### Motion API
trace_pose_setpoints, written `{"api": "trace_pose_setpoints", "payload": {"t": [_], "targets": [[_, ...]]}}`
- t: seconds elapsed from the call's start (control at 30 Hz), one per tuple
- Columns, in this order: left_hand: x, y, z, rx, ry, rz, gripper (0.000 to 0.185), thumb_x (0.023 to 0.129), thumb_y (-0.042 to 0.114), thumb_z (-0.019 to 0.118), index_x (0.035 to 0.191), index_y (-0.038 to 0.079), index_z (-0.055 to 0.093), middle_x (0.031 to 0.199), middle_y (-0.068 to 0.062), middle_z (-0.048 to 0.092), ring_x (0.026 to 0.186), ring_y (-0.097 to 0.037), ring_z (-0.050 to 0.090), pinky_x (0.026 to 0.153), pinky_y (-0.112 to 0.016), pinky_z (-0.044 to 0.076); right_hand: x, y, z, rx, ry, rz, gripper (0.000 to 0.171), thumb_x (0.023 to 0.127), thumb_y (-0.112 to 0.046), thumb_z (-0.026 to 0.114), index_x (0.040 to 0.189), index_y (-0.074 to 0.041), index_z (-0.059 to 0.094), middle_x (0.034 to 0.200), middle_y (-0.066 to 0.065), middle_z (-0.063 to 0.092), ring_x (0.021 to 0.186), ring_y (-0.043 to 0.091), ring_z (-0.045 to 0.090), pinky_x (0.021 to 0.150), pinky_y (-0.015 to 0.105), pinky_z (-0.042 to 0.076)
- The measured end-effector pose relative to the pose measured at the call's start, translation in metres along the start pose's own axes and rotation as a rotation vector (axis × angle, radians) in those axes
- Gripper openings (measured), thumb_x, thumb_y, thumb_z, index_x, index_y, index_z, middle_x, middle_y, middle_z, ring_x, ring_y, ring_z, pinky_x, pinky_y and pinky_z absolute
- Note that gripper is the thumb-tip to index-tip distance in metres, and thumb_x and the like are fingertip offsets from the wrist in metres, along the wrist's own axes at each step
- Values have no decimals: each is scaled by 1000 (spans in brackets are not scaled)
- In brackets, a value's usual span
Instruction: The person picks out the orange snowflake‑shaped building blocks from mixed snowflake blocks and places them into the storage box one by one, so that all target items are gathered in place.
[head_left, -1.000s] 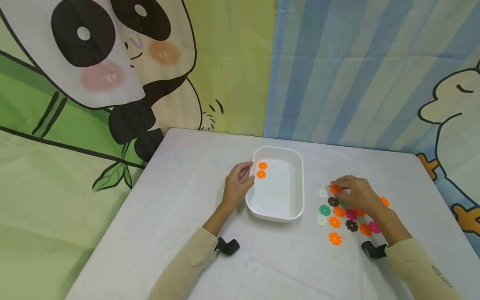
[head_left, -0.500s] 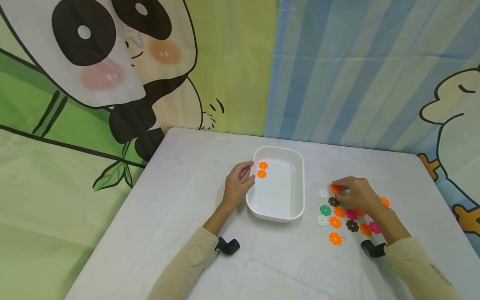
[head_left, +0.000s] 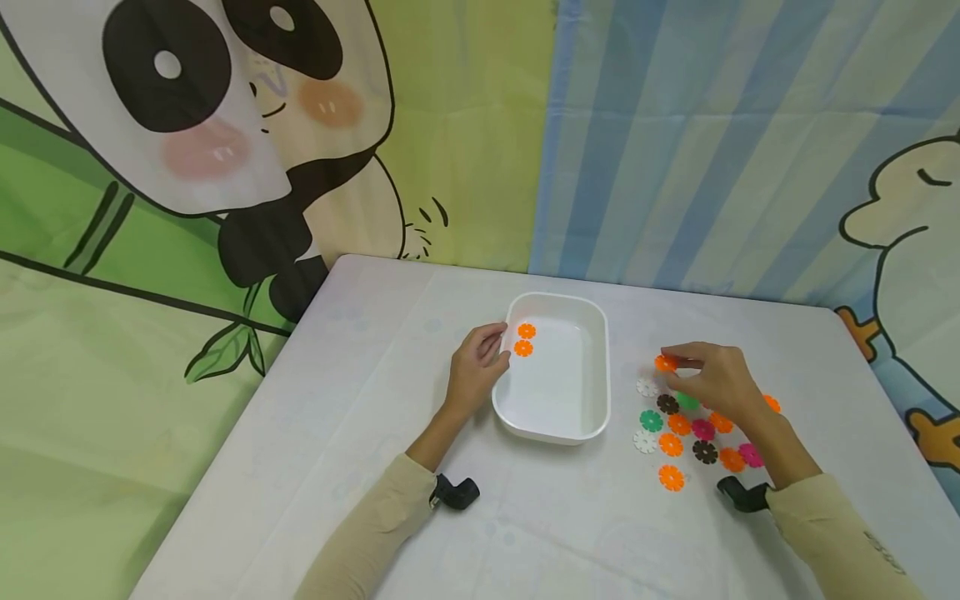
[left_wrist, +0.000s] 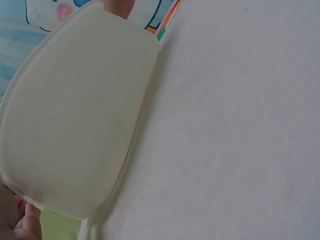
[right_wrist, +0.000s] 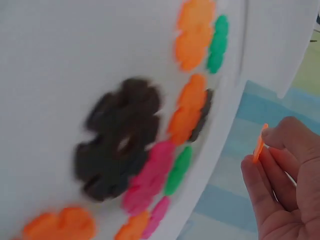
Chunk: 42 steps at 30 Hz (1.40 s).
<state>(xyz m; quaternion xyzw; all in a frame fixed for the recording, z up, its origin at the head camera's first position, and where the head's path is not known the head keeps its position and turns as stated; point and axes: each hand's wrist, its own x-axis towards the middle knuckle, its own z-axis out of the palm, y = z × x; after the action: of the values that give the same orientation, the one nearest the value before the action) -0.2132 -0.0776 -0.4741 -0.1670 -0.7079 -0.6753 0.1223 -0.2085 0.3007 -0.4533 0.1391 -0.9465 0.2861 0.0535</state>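
A white rectangular tray [head_left: 597, 367] sits mid-table with two orange flower-shaped discs [head_left: 525, 339] at its far left corner. My left hand [head_left: 477, 367] grips the tray's left rim; the left wrist view shows the tray's outer wall [left_wrist: 75, 110] and my fingertips [left_wrist: 25, 222]. My right hand [head_left: 712, 379] pinches one orange disc [head_left: 664, 363] lifted above the table, to the right of the tray; the right wrist view shows that disc [right_wrist: 258, 145] edge-on between finger and thumb. Below it lie several loose discs [head_left: 678, 429] in orange, pink, green, white and dark brown.
The table [head_left: 360, 400] has a white cloth. Cartoon curtains hang behind it: a panda [head_left: 225, 125] on the left and blue stripes [head_left: 712, 150] on the right. Black wrist cameras [head_left: 453, 492] sit on both forearms. In the right wrist view a dark brown disc [right_wrist: 120, 137] looms blurred.
My right hand has lifted the orange disc off the table, up and slightly left toward the tray. The left hand and tray have not moved.
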Motion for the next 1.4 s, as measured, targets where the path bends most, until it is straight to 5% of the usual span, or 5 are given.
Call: {"api": "trace_pose_setpoints", "payload": {"t": [0.33,1.03,1.4], "targets": [[4,-29,0,-5,17,-30,42,87,-6,66,128,-4,56,131,-17,55,127,-26,53,102,-28,46,18,-46,2,128,68,-107,37,80,-15,81,115,-5,72,112,10,71,98,27,69,79,47,58],[4,-28,-1,-3,22,-14,41,86,-6,66,126,-5,57,129,-15,56,125,-22,54,100,-25,47,60,-127,59,252,9,-294,36,77,-6,80,112,-1,72,105,7,72,92,21,70,81,45,60],[4,-31,-2,-17,5,-9,42,85,-8,66,126,-4,57,129,-12,56,125,-21,54,101,-26,46,69,-148,97,250,-5,-303,30,76,-5,78,105,1,73,98,9,72,86,21,71,79,37,61]]}}
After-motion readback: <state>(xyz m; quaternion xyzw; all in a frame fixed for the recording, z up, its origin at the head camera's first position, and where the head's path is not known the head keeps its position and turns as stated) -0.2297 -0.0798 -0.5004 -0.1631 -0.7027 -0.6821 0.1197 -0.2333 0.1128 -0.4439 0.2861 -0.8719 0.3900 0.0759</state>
